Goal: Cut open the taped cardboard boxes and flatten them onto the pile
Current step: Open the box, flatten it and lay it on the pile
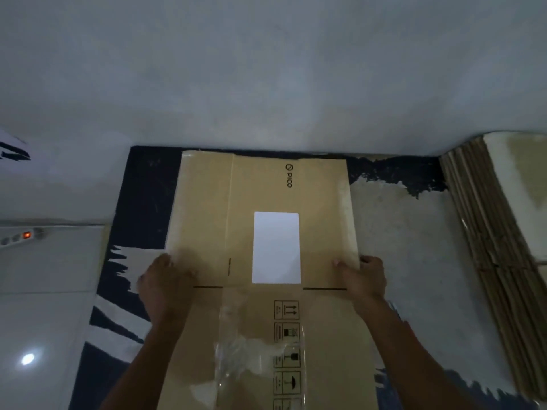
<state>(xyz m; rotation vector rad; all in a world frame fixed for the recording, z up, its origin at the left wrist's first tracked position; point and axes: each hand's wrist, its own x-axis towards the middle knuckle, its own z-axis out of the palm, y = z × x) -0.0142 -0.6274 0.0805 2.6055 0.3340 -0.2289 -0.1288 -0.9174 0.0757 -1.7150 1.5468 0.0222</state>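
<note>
I see both hands on the cardboard box (204, 208) — left hand (164, 287) curled round its left edge, right hand (365, 281) gripping the right edge — flattened pile (485, 232) nearby.

Left hand (165, 284): bare, no glove, ring or watch visible.
Right hand (365, 279): bare, likewise unadorned.
Forearms: both bare to the lower frame edge; no sleeve shows.
</note>
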